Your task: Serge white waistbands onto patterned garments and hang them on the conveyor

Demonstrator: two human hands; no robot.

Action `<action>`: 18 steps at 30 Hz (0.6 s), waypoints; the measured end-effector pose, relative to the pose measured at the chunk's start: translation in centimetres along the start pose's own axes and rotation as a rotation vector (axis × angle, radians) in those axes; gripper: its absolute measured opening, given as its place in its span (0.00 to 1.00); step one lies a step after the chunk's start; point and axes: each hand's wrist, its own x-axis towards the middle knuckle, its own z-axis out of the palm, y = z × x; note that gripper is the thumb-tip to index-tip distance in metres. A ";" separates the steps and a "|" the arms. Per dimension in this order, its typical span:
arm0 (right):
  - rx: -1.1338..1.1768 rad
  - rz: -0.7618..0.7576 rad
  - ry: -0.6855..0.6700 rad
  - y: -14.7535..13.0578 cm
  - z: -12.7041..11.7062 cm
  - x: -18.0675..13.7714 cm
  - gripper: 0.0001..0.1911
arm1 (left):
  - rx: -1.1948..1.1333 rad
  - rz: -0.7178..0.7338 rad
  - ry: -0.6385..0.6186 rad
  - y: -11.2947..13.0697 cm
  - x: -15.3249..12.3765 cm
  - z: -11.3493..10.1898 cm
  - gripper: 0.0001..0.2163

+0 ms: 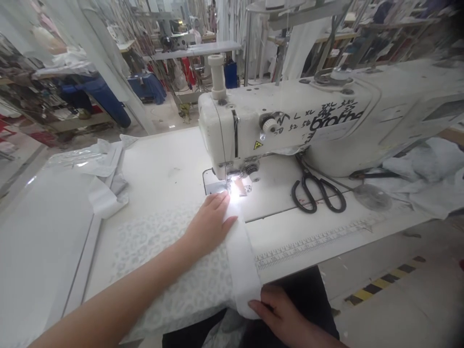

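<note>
My left hand [209,224] lies flat with fingers stretched out on a pale leopard-patterned fabric [163,246], fingertips close to the lit needle area [235,189] of a white sewing machine [290,121]. A plain white strip of fabric [241,256] runs from the needle back to the table's front edge. My right hand [279,314] grips the near end of that strip at the table edge, fingers curled around it.
Black scissors [317,191] lie on the table right of the needle. A ruler scale [311,244] runs along the table's front edge. White cloth pieces [105,169] lie at the left, more white fabric [427,174] at the right. Other workstations stand behind.
</note>
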 end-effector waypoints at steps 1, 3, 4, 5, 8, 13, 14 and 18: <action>-0.013 -0.007 0.004 0.1 0.0 0.1 0.17 | -0.002 0.002 0.005 -0.1 0.1 0.0 0.22; -0.042 -0.022 0.017 0.3 -0.1 0.2 0.18 | -0.006 0.015 0.019 -0.2 0.3 0.0 0.22; -0.055 -0.028 0.027 0.4 -0.1 0.2 0.18 | -0.005 0.024 0.023 -0.3 0.4 0.0 0.22; -0.066 -0.033 0.035 0.5 -0.1 0.2 0.19 | -0.001 0.031 0.027 -0.3 0.4 0.0 0.22; -0.074 -0.036 0.054 0.4 -0.3 0.2 0.19 | 0.001 0.043 0.039 -0.4 0.3 0.0 0.20; -0.006 -0.061 0.031 -0.5 -0.6 0.0 0.15 | -0.032 0.044 0.047 -0.8 0.6 -0.2 0.17; 0.011 -0.062 0.022 -0.7 -0.6 -0.1 0.14 | -0.025 0.049 0.038 -0.9 0.7 -0.3 0.17; -0.012 -0.059 -0.037 -1.4 -0.7 -0.8 0.13 | 0.015 0.041 -0.002 -0.2 0.0 -0.5 0.18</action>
